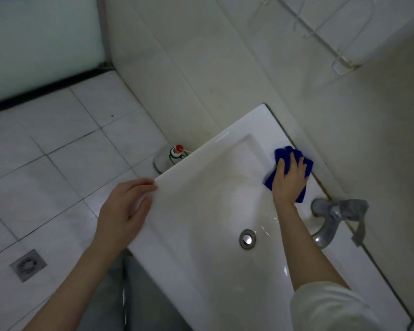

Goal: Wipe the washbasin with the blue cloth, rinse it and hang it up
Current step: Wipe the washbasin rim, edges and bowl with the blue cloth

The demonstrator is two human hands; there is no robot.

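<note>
The white washbasin (pixel 201 187) fills the lower middle of the head view, with a metal drain plug (pixel 247 239) in its bowl. My right hand (pixel 289 179) lies flat with spread fingers on the blue cloth (pixel 282 152), pressing it onto the basin's back ledge by the wall. My left hand (pixel 126 211) rests on the basin's front left corner, thumb along the top edge and fingers loosely bent at the rim.
A chrome tap (pixel 332 216) stands on the ledge right of the cloth. A bottle with a red cap (pixel 177 152) sits on the floor behind the basin. A white wire rack (pixel 332 32) hangs on the tiled wall. A floor drain (pixel 28 265) lies at lower left.
</note>
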